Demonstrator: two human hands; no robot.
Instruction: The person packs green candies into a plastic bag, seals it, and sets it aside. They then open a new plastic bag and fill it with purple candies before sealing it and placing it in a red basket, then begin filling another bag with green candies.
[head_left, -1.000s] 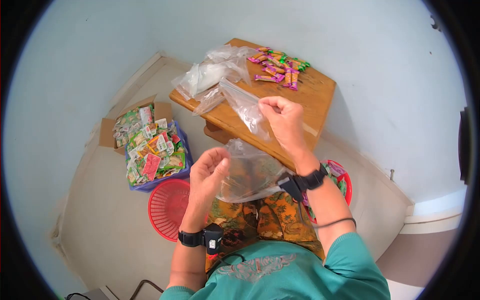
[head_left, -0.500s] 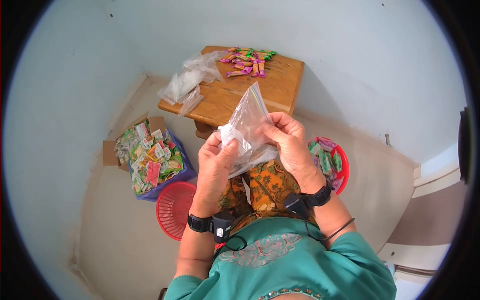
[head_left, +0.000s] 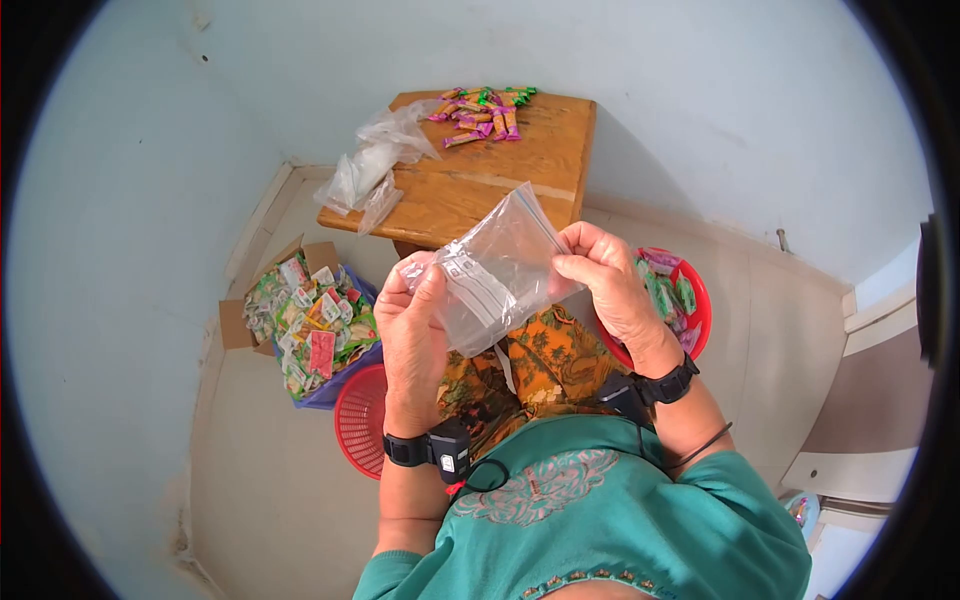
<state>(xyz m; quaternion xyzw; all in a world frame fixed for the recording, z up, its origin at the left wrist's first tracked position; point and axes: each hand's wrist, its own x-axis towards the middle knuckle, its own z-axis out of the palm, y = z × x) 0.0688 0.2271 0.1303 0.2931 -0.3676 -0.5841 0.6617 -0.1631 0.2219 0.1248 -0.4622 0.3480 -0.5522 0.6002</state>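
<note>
A clear zip-lock bag with white printed lines is stretched between my two hands above my lap. My left hand pinches its left end between thumb and fingers. The right edge, by the zip strip, is gripped by my right hand. The bag looks flat, with nothing visible inside. Beyond it, on the wooden table, lie several small snack packets in purple and green wrappers. More clear plastic bags are heaped at the table's left edge.
On the floor at left, a cardboard box and a blue container hold many colourful packets. A red basket stands by my left forearm. Another red basket with green and purple packets sits at right.
My hands have moved apart, and the crumpled bag is now spread flat between them. The view has shifted slightly.
</note>
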